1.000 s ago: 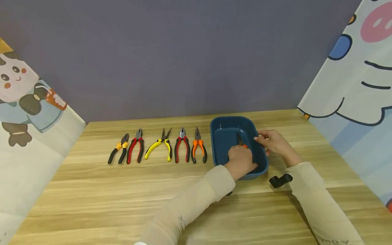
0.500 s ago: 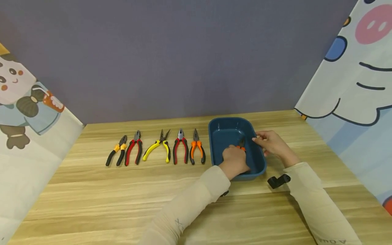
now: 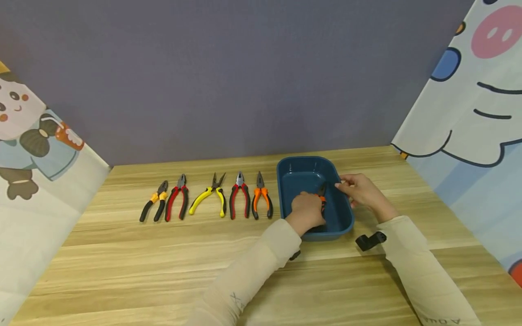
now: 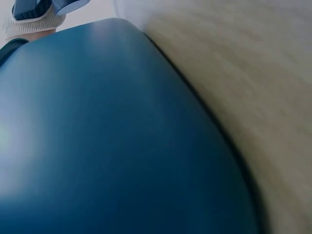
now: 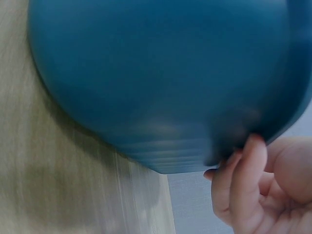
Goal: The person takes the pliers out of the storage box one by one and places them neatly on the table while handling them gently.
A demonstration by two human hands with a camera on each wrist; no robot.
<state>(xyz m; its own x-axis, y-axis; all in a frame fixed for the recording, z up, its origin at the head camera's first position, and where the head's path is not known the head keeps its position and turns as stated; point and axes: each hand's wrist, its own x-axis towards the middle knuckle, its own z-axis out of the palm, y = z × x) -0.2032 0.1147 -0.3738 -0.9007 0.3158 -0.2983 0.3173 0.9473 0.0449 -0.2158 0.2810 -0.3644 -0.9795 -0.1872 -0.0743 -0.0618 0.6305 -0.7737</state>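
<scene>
My left hand (image 3: 306, 212) reaches down into the blue plastic bin (image 3: 297, 176), fingers curled over the handles of orange-and-black pliers (image 3: 322, 198). Their dark jaws point to the far side of the bin; one handle shows right of the hand, the rest is hidden beneath it. With thumb and fingers my right hand (image 3: 359, 188) pinches the bin's right rim. In the right wrist view, the fingers (image 5: 248, 175) of that hand bend at the bin's edge. The left wrist view is mostly filled by the bin's outer wall (image 4: 107, 126).
Left of the bin, several pliers lie in a row on the wooden table (image 3: 163, 262): yellow-and-black (image 3: 154, 204), red-and-black (image 3: 177, 199), yellow with spread handles (image 3: 210, 195), red-and-black (image 3: 239, 199) and orange-and-black (image 3: 261, 199). A grey partition (image 3: 244, 90) rises behind the table.
My left hand has shifted left inside the bin, uncovering more of the orange-and-black pliers, which have turned slightly. My right hand stays at the rim. The head view has shifted a little.
</scene>
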